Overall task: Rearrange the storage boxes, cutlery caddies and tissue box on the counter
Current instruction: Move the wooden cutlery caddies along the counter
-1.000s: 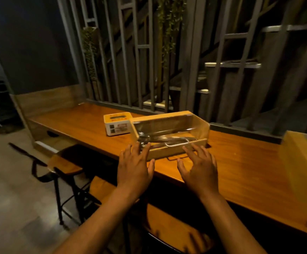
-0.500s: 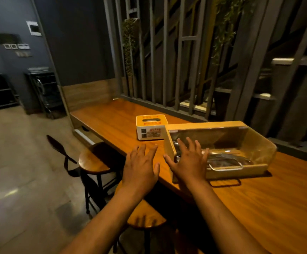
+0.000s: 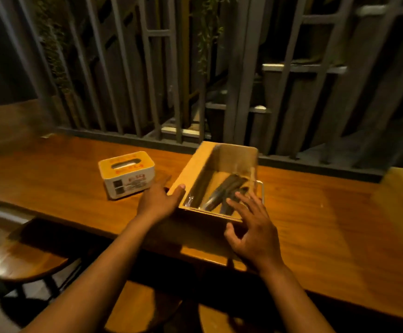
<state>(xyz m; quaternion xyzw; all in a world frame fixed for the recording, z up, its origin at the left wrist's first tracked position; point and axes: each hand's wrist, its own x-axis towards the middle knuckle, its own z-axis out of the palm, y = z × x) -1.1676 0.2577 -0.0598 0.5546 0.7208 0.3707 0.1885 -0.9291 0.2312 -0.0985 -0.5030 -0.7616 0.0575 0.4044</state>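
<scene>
A wooden cutlery caddy with clear sides stands on the wooden counter, its long axis running away from me, with dark cutlery lying inside. My left hand rests against its near left corner, thumb on the rim. My right hand spreads over the near right corner, fingers apart, touching the front wall. A white and yellow tissue box sits to the left of the caddy, apart from both hands.
Another wooden box shows blurred at the right edge. Grey vertical slats fence the counter's far side. Round wooden stools stand below the near edge.
The caddy has turned from lying crosswise to pointing away from me. Both hands moved onto its near corners. My view swung right.
</scene>
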